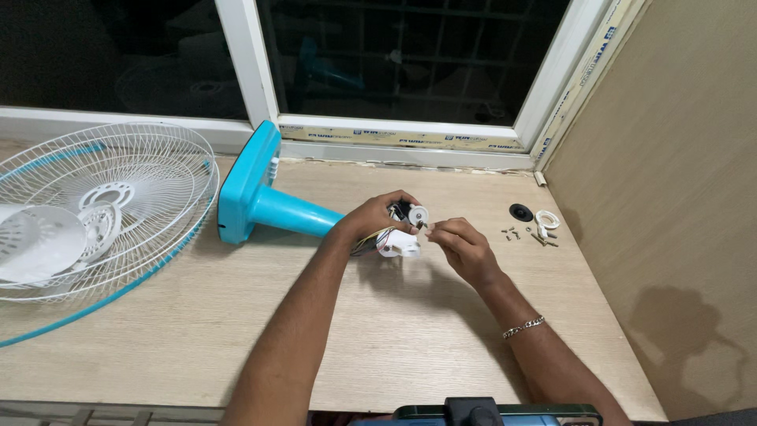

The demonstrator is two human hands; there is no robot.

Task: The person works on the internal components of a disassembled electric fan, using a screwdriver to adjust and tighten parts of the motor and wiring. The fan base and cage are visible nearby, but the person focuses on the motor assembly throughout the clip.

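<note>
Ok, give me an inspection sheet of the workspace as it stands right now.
Surface: light wooden table, bare at the front.
Job's things: small white part with coloured wires, held at the neck of the blue fan stand, which lies on its side.
Clutter: white fan guards at left; loose screws, black disc, white ring at right.
Hands: left hand grips the part; right hand pinches at it.
Cables: the part's wires only.
Surroundings: dark window, beige wall.
</note>
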